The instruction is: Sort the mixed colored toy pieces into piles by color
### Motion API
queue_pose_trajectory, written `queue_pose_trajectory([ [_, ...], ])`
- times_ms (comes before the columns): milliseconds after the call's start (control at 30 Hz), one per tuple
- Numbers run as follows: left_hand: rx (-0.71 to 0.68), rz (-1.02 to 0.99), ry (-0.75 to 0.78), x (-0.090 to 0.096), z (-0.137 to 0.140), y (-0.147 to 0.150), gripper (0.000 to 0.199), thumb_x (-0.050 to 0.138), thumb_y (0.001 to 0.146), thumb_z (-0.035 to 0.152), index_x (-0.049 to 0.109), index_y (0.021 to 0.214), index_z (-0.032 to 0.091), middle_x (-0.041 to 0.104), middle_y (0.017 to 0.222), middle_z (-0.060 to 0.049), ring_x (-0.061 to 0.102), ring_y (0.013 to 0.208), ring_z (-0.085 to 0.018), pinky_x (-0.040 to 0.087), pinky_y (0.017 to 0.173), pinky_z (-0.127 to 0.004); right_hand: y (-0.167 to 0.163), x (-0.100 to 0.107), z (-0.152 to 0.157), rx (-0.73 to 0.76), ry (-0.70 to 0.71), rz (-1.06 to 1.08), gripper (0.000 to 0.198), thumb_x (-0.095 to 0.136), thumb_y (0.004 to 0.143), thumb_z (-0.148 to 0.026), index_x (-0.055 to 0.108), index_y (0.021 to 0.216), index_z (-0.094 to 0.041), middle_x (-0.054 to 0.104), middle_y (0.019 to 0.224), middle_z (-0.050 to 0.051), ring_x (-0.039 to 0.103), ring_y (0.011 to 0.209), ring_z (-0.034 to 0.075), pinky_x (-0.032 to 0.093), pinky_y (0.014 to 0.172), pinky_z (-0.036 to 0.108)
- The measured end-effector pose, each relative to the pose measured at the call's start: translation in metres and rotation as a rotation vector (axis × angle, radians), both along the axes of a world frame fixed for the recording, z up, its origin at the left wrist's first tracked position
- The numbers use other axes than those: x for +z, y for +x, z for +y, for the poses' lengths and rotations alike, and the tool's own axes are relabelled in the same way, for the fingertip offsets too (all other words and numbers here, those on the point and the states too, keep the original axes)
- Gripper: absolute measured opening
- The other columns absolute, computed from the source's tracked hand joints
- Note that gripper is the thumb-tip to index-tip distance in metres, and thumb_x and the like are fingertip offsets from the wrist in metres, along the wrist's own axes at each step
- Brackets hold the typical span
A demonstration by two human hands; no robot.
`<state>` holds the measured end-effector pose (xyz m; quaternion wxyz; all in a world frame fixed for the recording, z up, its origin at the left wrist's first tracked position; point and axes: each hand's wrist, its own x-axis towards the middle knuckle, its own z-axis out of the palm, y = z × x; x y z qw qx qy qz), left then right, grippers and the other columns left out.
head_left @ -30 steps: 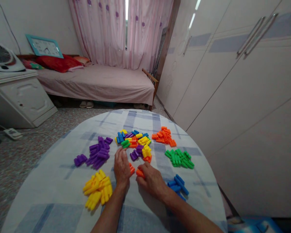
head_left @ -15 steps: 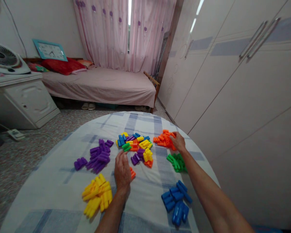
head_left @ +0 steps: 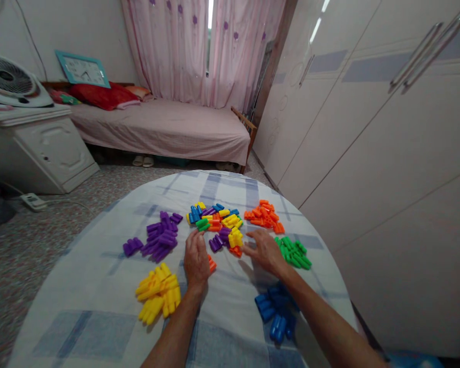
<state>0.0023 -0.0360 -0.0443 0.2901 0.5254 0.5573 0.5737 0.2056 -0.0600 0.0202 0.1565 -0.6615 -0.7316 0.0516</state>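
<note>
My left hand (head_left: 197,259) rests on the table with its fingers stretched forward, tips close to a green plastic building piece (head_left: 203,225). An orange piece (head_left: 212,264) shows beside its thumb side, partly hidden by the hand. My right hand (head_left: 266,250) is open, fingers apart and pointing left, near a yellow piece (head_left: 235,237) and an orange piece (head_left: 235,251) at the edge of the mixed pile (head_left: 216,219). Nothing shows in its fingers. Behind it is an orange pile (head_left: 263,216); a green pile (head_left: 293,252) lies to its right.
A purple pile (head_left: 161,239) and a yellow pile (head_left: 160,294) lie on the left of the round, cloth-covered table (head_left: 111,286). Under my right forearm, a blue pile (head_left: 278,314) is partly covered. A wardrobe (head_left: 387,179) stands along the right; a bed (head_left: 164,125) stands beyond.
My right hand has come away from the orange pile, moving left and nearer to the mixed pile, its fingers now apart. My left hand stays in place. The view has shifted slightly.
</note>
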Motion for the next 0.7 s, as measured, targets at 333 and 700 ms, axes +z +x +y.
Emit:
queue_pose_trajectory([
  [333, -0.014, 0.007, 0.006, -0.002, 0.001, -0.002, 0.041, 0.029, 0.094, 0.042, 0.058, 0.113, 0.020, 0.053, 0.125, -0.007, 0.048, 0.119, -0.018, 0.034, 0.106, -0.033, -0.031, -0.010, -0.015, -0.071, -0.032, -0.157, 0.022, 0.059, 0.081, -0.034, 0.059, 0.094, -0.018, 0.059, 0.098, 0.008, 0.052, 0.095, 0.021, 0.040, 0.082, 0.032],
  [700, -0.006, 0.006, 0.012, -0.003, 0.001, 0.000, 0.039, 0.032, 0.094, 0.040, 0.060, 0.113, 0.020, 0.054, 0.125, -0.007, 0.048, 0.119, -0.018, 0.034, 0.106, -0.032, 0.042, 0.022, 0.026, -0.286, 0.114, -0.270, 0.032, 0.056, 0.079, -0.028, 0.057, 0.110, -0.018, 0.057, 0.117, 0.011, 0.048, 0.107, 0.025, 0.037, 0.085, 0.035],
])
